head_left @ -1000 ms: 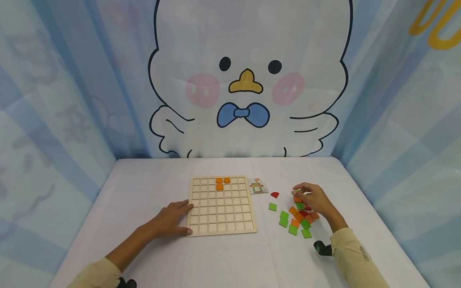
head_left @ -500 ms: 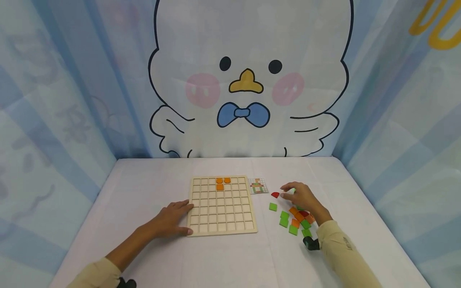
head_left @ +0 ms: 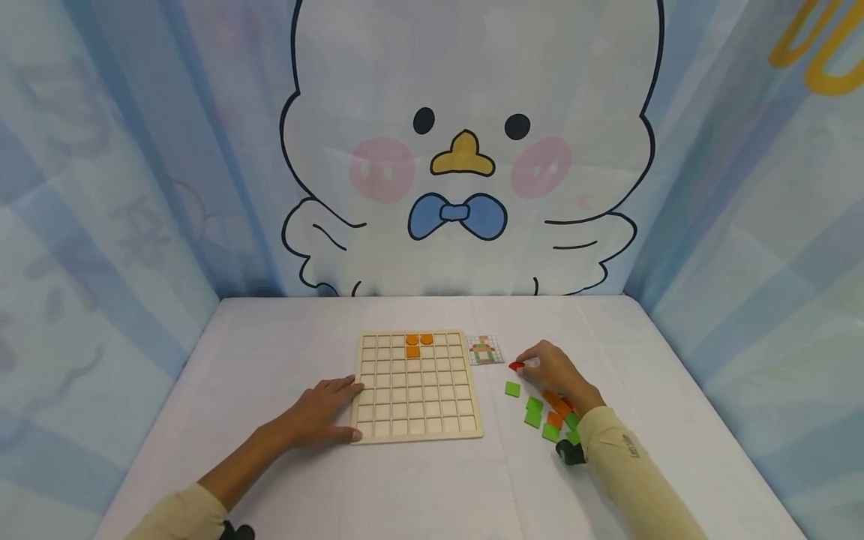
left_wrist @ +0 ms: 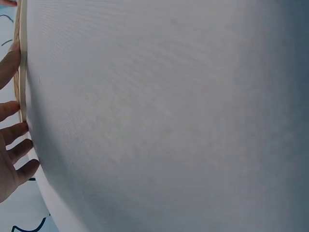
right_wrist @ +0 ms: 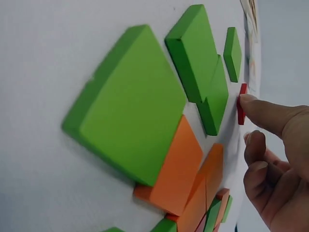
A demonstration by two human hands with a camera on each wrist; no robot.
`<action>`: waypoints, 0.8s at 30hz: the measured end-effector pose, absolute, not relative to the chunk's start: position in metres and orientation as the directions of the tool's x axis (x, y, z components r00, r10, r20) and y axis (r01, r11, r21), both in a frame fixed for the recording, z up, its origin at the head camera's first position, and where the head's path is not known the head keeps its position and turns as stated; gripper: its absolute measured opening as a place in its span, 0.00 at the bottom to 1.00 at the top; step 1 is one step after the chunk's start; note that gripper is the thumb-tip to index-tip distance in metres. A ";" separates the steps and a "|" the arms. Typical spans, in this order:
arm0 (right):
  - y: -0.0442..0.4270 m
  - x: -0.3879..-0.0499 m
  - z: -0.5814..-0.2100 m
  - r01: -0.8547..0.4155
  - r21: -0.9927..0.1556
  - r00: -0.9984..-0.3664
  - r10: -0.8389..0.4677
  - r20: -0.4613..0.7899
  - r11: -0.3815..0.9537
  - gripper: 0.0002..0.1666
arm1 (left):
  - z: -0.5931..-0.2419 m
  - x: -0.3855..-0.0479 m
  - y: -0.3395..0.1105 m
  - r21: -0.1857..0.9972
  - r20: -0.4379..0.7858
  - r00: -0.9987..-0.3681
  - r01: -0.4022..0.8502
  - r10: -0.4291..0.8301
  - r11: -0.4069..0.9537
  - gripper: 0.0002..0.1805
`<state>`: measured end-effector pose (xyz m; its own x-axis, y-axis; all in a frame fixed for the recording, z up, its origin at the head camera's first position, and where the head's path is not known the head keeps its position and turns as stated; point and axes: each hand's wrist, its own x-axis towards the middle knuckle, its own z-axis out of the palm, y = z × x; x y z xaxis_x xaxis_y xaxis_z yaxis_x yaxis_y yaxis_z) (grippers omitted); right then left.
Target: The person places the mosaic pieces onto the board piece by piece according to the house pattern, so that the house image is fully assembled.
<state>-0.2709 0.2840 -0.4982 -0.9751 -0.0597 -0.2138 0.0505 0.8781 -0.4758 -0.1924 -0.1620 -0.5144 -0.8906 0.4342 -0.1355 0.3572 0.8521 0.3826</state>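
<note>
- Head view: right hand (head_left: 552, 369) leaves the pile (head_left: 562, 407), pinching the red piece (head_left: 514, 366), seemingly selected, at the board's (head_left: 398, 394) three o'clock.
- Left hand (head_left: 320, 411), fingers extended, touches its nine o'clock.

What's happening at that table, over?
Left hand touching grid board at its left edge. Right hand pinching red piece. Nothing tall between red piece and grid board; just a flat picture card.
</note>
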 end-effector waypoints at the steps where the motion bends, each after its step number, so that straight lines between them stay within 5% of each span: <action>1: 0.283 -0.271 -0.499 0.051 -0.468 -0.974 -0.059 -0.217 0.882 0.16 | -0.514 -0.192 -0.162 0.383 -0.133 -0.890 0.360 0.437 0.850 0.47; 18: 0.287 -0.270 -0.501 -0.022 -0.524 -0.968 -0.150 -0.202 0.852 0.12 | -0.512 -0.189 -0.163 0.386 -0.120 -0.886 0.375 0.449 0.843 0.46; 24: 0.288 -0.268 -0.497 -0.023 -0.546 -0.953 -0.183 -0.241 0.838 0.21 | -0.515 -0.190 -0.163 0.382 -0.122 -0.888 0.371 0.444 0.846 0.46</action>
